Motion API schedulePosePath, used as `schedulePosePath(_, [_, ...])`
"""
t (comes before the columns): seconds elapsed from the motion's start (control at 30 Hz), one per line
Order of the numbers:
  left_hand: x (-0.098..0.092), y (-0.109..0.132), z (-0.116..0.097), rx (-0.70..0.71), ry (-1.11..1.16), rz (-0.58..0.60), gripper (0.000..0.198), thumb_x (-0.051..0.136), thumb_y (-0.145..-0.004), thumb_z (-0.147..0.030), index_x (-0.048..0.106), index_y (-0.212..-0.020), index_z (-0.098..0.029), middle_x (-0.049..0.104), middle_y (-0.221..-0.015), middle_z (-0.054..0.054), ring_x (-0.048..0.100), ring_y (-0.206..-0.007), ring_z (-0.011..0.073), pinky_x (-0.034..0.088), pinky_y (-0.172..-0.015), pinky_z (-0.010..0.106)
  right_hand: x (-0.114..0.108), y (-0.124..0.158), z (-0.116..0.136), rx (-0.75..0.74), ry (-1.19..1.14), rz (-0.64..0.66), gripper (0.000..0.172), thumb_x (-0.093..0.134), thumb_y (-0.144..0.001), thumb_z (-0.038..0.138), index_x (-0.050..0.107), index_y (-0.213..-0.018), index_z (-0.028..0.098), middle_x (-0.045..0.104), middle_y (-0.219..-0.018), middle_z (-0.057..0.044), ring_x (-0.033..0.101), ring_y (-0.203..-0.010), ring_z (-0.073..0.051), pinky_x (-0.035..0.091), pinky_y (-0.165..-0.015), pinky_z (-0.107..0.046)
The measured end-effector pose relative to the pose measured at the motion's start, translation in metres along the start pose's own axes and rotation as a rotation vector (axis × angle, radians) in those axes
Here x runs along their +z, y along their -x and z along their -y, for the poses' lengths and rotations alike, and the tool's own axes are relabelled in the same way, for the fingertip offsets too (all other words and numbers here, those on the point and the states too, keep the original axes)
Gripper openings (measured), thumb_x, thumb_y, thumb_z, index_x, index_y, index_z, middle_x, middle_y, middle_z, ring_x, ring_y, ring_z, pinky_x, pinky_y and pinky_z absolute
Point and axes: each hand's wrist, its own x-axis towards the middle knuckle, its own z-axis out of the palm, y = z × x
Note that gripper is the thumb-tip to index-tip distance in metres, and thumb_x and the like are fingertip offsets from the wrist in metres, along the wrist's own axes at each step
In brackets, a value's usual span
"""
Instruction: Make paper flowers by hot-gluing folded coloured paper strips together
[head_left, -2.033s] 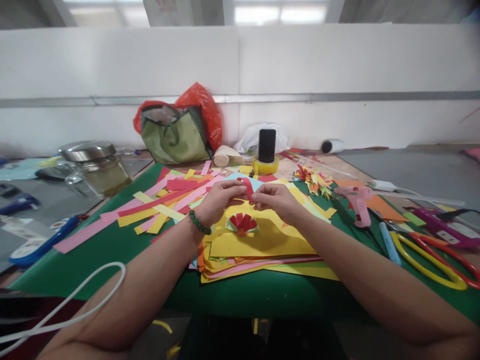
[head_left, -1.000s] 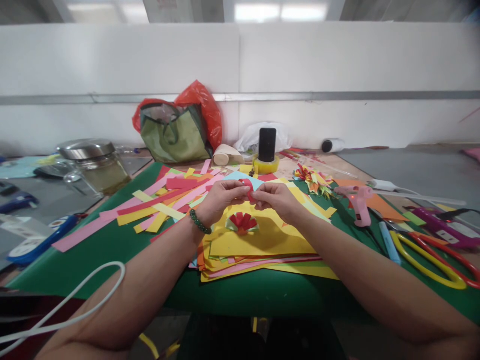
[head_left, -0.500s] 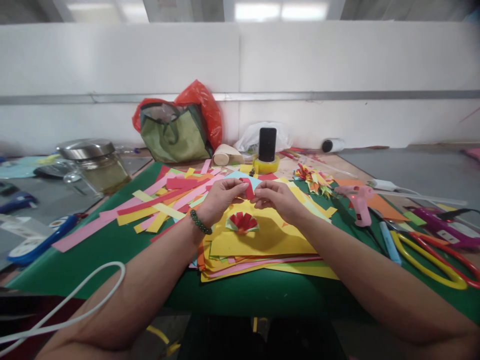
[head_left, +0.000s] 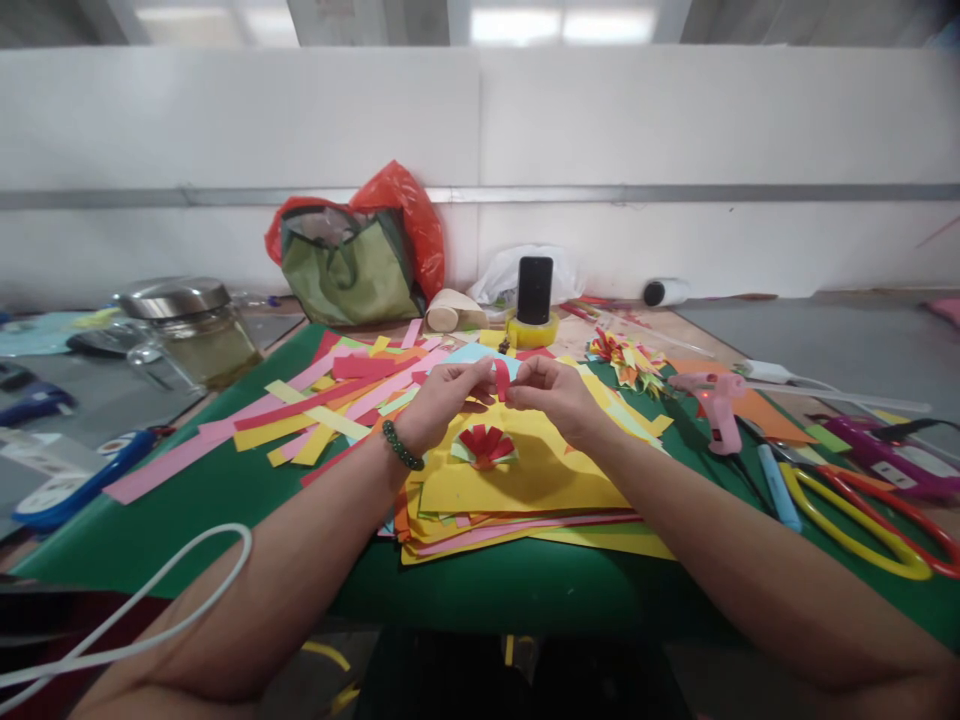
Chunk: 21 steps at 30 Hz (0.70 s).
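Note:
A small red paper strip (head_left: 502, 380), bent into a curve, is between my two hands. My left hand (head_left: 452, 392) pinches one end of it between thumb and fingers. The fingers of my right hand (head_left: 550, 393) are curled and pressed at the strip's other side. Just below the hands sits a paper flower (head_left: 485, 446) with red petals and pale green ones under them. It rests on a stack of yellow paper sheets (head_left: 525, 488), with other colours showing at the stack's edges.
Loose paper strips (head_left: 330, 395) lie left of the stack on a green sheet (head_left: 202, 500). To the right are a pink glue gun (head_left: 718, 405), scissors (head_left: 855, 520) and a paper bunch (head_left: 630, 360). A phone (head_left: 535, 290), a green bag (head_left: 356, 270) and a glass jar (head_left: 199, 335) stand behind.
The red strip has turned and now shows as a narrower, more upright curve between my fingers. Both hands have shifted only slightly. The flower and the stack stay put.

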Motion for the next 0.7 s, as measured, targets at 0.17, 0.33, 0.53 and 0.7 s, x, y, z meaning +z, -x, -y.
schedulePosePath(0.17, [-0.0014,-0.0013,0.0009,-0.046,0.037,0.023,0.037,0.084,-0.049,-0.042,0.069,-0.069,-0.015,0.061,-0.067,0.0,0.056,-0.067,0.0124,0.045,-0.066,0.026,0.0001,-0.0003,-0.0006,-0.014,0.0,0.019,0.023,0.075,-0.055,0.021,0.054,-0.066,0.019,0.063,-0.055,0.005,0.059,-0.056,-0.011,0.044,-0.061,-0.027])
schedulePosePath(0.33, [-0.0012,-0.0028,0.0017,-0.073,0.063,0.014,0.034,0.085,-0.048,-0.038,0.068,-0.067,-0.015,0.061,-0.066,-0.001,0.056,-0.066,0.012,0.045,-0.065,0.027,0.0015,0.0001,-0.0014,-0.024,0.036,0.011,0.023,0.074,-0.055,0.023,0.054,-0.066,0.019,0.062,-0.057,0.005,0.06,-0.058,-0.012,0.044,-0.063,-0.028])
schedulePosePath(0.53, [0.0001,-0.0007,0.0032,-0.068,0.08,0.019,0.03,0.081,-0.055,-0.037,0.065,-0.07,-0.016,0.059,-0.069,-0.001,0.055,-0.069,0.0122,0.043,-0.065,0.026,0.0033,0.0009,-0.0021,-0.072,0.123,-0.015,0.022,0.072,-0.057,0.024,0.052,-0.067,0.02,0.061,-0.06,0.005,0.061,-0.061,-0.014,0.046,-0.064,-0.03])
schedulePosePath(0.7, [0.0024,-0.0015,0.0072,-0.044,0.103,0.045,0.026,0.076,-0.065,-0.036,0.059,-0.071,-0.017,0.057,-0.07,-0.004,0.054,-0.068,0.0097,0.043,-0.066,0.024,0.004,0.0008,-0.0099,-0.159,0.259,0.0,0.021,0.069,-0.064,0.03,0.05,-0.068,0.021,0.058,-0.061,0.004,0.057,-0.058,-0.013,0.045,-0.058,-0.029])
